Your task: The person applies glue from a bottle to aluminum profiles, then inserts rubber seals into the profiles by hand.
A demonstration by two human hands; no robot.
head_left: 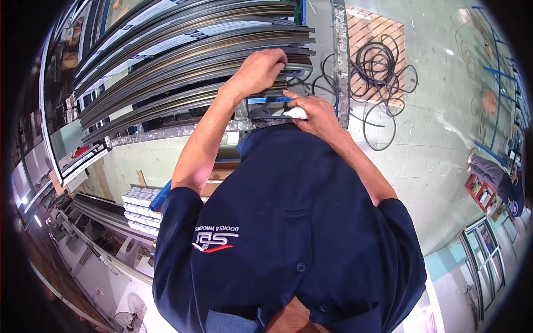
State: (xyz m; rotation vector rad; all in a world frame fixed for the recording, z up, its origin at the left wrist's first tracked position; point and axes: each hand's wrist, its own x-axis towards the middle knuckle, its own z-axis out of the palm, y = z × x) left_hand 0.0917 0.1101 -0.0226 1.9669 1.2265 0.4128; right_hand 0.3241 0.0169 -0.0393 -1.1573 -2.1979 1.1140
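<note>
My left hand (261, 71) is closed, fingers curled down over the near ends of the long dark metal profiles. It grips the end of a profile (297, 67); the fingertips are partly hidden. My right hand (317, 114) is wrapped round a small white bottle (297, 112) with a narrow tip pointing left. Its index finger stretches towards the end of a lower profile (222, 95), near or touching it. More long dark profiles (189, 58) with brownish strips lie side by side to the left, supported on a metal rack (340, 66).
A coiled black hose or cable (377, 64) lies on a wooden board (397, 33) at the right. White wrapped bundles (141, 208) are stacked at the lower left. Another person (508, 186) is at the far right near a red crate (480, 193).
</note>
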